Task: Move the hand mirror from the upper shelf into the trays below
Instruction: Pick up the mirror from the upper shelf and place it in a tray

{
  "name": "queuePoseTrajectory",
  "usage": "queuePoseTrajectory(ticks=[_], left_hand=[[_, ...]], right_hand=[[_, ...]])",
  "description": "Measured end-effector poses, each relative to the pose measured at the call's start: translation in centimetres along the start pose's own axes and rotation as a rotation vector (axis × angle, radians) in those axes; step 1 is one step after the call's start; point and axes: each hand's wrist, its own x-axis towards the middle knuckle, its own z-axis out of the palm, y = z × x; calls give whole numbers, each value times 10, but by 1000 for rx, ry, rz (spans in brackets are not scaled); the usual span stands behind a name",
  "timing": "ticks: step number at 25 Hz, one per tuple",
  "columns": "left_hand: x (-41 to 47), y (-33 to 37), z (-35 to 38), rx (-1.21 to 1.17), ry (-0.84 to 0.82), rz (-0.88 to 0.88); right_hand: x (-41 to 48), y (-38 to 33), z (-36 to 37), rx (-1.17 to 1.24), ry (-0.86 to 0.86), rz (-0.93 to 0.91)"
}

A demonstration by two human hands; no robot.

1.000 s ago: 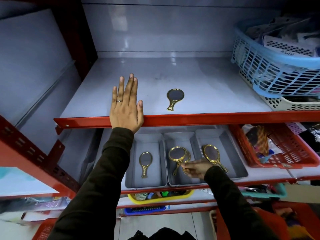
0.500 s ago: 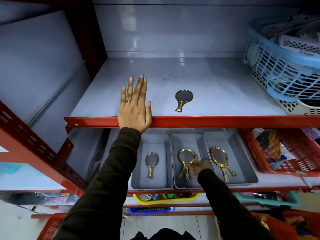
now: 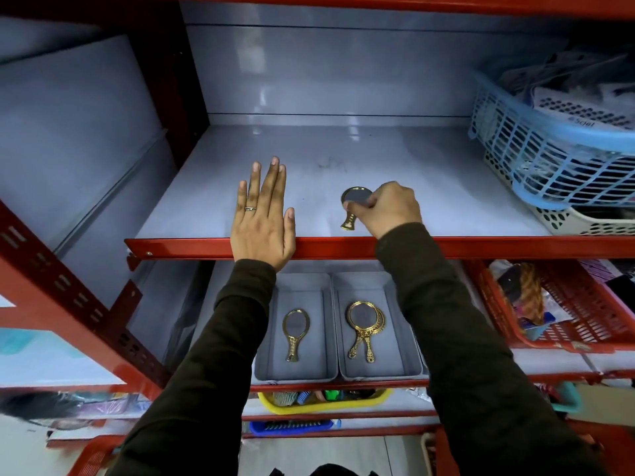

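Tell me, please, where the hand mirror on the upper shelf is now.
In the head view, the hand mirror lies near the upper shelf's red front edge, right of centre, under the right hand's fingers; the left hand lies flat to its left.

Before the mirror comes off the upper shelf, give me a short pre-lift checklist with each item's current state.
1. Right hand at the hand mirror: ok, fingers on its round head.
2. Grip firm: cannot tell, the hand hides the contact.
3. Mirror lifted: not ok, handle looks to lie on the upper shelf.
4. Left hand out of the way: ok, flat on the shelf, apart from the mirror.
5. Room below: ok, left tray holds one mirror, middle tray two.
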Motion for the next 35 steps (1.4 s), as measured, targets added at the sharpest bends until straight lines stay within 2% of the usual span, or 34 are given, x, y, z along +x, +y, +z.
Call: queuePoseTrajectory(ticks=[3, 7, 10, 15, 18, 20, 22, 25, 28, 30, 33, 35], left_hand=[[0, 0, 0, 1, -10, 0], [1, 0, -1, 2, -18, -9], [1, 0, -1, 3, -17, -7], [0, 0, -2, -11, -15, -3], [0, -1, -2, -8, -26, -6], [0, -1, -2, -10, -34, -7], [-1, -1, -2, -17, -32, -7], [-2, 0, -2, -25, -11, -1], [-2, -1, -1, -33, 0, -8], [-2, -1, 0, -36, 1, -10], [-1, -1, 0, -29, -5, -9], [-1, -1, 1, -14, -8, -4]], right_hand=[[11, -9, 17, -207, -90, 113], [23, -11, 24, -179, -73, 156], [29, -4, 21, -29, -124, 217], [31, 11, 13, 399, -245, 296], [13, 8, -4, 685, -388, 297], [-5, 10, -21, 768, -512, 243], [-24, 19, -36, 693, -670, 191], [-53, 43, -42, 440, -975, 152], [-74, 66, -3, 271, -1191, 238], [-84, 77, 47, 305, -1168, 379], [-92, 92, 136, 402, -910, 590], [-93, 102, 185, 470, -803, 732]])
